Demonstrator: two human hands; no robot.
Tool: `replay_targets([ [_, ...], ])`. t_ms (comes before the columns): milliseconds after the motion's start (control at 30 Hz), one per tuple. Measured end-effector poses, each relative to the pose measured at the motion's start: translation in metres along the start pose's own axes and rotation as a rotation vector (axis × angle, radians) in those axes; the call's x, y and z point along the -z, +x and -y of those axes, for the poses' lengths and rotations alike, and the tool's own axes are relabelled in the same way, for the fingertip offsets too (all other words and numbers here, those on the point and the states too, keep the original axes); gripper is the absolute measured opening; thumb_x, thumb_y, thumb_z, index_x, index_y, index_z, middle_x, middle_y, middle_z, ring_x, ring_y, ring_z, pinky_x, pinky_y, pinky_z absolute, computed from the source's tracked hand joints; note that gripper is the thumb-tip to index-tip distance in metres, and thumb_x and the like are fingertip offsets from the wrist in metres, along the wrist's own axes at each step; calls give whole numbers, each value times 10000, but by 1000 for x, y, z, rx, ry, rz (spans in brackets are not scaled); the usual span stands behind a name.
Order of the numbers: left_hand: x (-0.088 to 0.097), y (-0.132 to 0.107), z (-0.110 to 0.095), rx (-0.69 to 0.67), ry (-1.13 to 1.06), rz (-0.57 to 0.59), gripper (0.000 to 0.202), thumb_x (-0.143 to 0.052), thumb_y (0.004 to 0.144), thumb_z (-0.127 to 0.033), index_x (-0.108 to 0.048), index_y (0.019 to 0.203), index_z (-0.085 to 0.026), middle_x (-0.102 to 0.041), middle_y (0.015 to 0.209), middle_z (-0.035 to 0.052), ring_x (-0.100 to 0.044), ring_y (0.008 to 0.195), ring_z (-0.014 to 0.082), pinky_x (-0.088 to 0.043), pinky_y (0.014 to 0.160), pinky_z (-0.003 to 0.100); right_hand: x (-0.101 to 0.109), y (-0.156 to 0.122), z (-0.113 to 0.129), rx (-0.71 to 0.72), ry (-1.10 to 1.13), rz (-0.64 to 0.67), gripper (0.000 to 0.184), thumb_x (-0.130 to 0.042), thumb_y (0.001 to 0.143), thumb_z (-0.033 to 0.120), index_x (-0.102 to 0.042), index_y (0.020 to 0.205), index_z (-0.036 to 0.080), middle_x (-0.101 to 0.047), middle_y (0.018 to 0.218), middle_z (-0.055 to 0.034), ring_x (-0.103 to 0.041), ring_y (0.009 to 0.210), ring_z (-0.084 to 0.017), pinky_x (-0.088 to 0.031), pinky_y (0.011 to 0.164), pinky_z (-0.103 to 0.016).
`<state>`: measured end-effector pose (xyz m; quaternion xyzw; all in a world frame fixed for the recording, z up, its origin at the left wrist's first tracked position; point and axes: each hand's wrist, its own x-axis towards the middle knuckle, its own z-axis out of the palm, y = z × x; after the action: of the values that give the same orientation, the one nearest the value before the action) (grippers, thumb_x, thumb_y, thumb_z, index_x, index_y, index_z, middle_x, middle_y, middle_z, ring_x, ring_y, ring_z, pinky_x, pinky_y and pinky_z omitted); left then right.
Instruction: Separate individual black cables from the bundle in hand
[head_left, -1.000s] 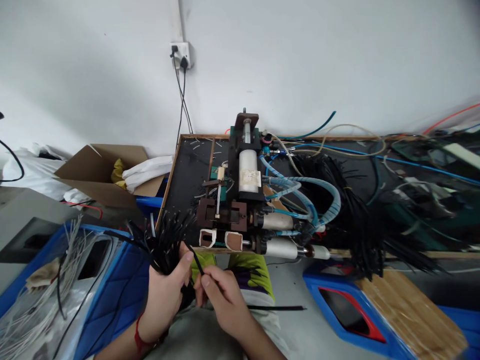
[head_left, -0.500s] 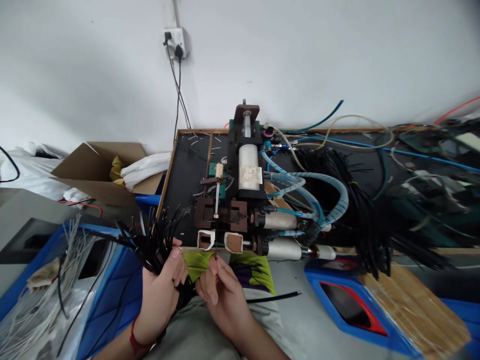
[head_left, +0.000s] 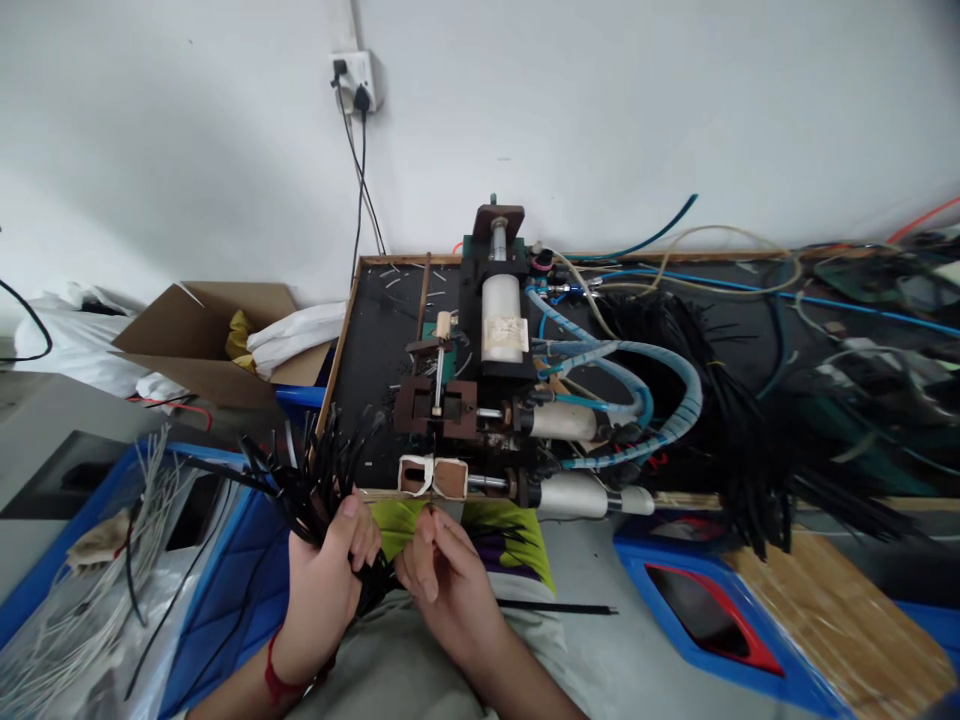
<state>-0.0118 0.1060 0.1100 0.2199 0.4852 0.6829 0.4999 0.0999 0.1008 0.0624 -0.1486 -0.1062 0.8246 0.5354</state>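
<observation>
A bundle of black cables (head_left: 304,485) is gripped in my left hand (head_left: 330,560), its loose ends fanning up and to the left. My right hand (head_left: 450,575) pinches a single thin black cable, whose upper end runs between two padded clamp jaws (head_left: 450,478) at the front of the machine. Behind them, the brown metal blade block (head_left: 456,405) is closed up around the cable's line. The machine's white pneumatic cylinder (head_left: 505,318) stands at the back. Another black cable (head_left: 559,606) sticks out to the right beyond my right wrist.
More black cables (head_left: 731,420) lie heaped on the dark bench to the right, near blue air hoses (head_left: 679,375). An open cardboard box (head_left: 206,335) stands at the left. Below it, a blue bin (head_left: 225,555) sits beside white wires (head_left: 120,610). Brown taped cardboard (head_left: 840,620) lies at lower right.
The right-hand padded jaw has slid left against the other one, closing on the cable. The brown block halves have also come together. My hands hold nearly the same place.
</observation>
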Motion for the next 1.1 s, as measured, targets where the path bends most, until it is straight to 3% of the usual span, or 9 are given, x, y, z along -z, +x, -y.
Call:
replay_targets([
  [133, -1, -5, -5, -13, -4, -21, 374, -849, 800, -271, -478, 778, -225, -391, 530, -120, -307, 410, 51, -272, 405, 189, 6, 0, 2, 63, -188, -74, 327, -683, 982, 455, -623, 782, 203, -494, 429, 67, -293, 427, -110, -264, 505, -255],
  [300, 2, -13, -5, -10, -26, 24, 345, -831, 841, -262, -496, 774, -215, -372, 549, -111, -290, 442, 53, -265, 421, 191, 14, -9, 10, 167, -611, -136, 426, -617, 990, 578, -594, 781, 207, -506, 459, 67, -314, 420, -110, -240, 463, -248],
  [400, 4, -20, -4, 17, -33, 36, 357, -833, 844, -273, -488, 773, -217, -375, 558, -106, -297, 458, 62, -278, 434, 204, 18, -23, 14, 171, -872, -60, 444, -525, 1035, 571, -602, 781, 214, -561, 527, 36, -447, 474, -140, -347, 510, -263],
  [500, 5, -26, -3, 17, -31, 44, 365, -828, 850, -294, -479, 775, -220, -404, 582, -95, -325, 480, 72, -300, 460, 221, 31, -33, 18, 201, -1230, 115, 406, -475, 1075, 466, -647, 805, 216, -697, 790, -51, -632, 775, -212, -462, 742, -322],
  [600, 4, -31, 1, 7, -2, 73, 369, -811, 867, -331, -474, 766, -220, -427, 584, -87, -353, 490, 79, -317, 485, 237, 57, -36, 20, 170, -1550, 167, 348, -444, 1079, 402, -652, 865, 225, -710, 956, -86, -624, 949, -256, -441, 877, -372],
  [733, -3, -38, 6, 91, 26, 125, 391, -832, 836, -403, -498, 766, -214, -440, 560, -88, -352, 473, 77, -292, 469, 238, 89, -41, 19, 78, -1690, 39, 317, -486, 1038, 421, -608, 821, 225, -598, 689, -14, -577, 705, -222, -420, 745, -340],
  [867, -9, -44, 10, 142, 37, 180, 442, -856, 794, -473, -511, 725, -205, -425, 510, -87, -339, 453, 73, -281, 471, 240, 104, -56, 23, 27, -1673, -121, 356, -439, 1025, 494, -604, 837, 241, -619, 637, -8, -588, 597, -209, -423, 615, -308],
  [1033, -11, -45, 13, 139, 60, 220, 467, -840, 801, -511, -518, 678, -196, -415, 514, -76, -324, 454, 71, -264, 464, 238, 137, -81, 59, -19, -1664, -542, 531, -222, 1000, 587, -544, 741, 255, -713, 671, -77, -674, 623, -252, -477, 579, -329],
  [1100, -12, -44, 14, 129, 49, 202, 451, -841, 804, -493, -517, 689, -200, -414, 521, -79, -325, 457, 73, -276, 465, 236, 156, -92, 76, -61, -1701, -705, 520, -284, 946, 605, -526, 641, 262, -700, 622, -93, -667, 602, -273, -461, 564, -346],
])
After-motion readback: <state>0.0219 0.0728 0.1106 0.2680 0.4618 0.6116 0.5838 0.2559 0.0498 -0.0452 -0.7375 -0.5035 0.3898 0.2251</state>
